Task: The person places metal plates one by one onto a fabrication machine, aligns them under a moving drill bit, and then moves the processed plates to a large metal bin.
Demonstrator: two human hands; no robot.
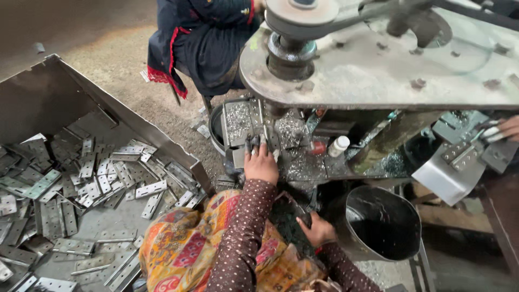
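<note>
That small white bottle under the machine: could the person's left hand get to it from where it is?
Probably yes. The left hand rests on the work surface, the white bottle stands just to its right, and nothing visibly blocks the way.

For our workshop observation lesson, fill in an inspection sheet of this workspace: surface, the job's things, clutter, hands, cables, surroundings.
Surface: grey machine bed under a heavy metal plate, covered in metal shavings.
Job's things: small metal piece on the bed at the left hand's fingertips; a dark object by the right hand, too unclear to name.
Clutter: white bottle, red item, loose shavings.
Hands: left hand stretched onto the bed; right hand low, near the dark bucket.
Cables: nothing seen.
Surroundings: metal bin of flat hinge plates on the left; another person's hand on hinges at the right edge; a person in dark clothing seated beyond.
</note>
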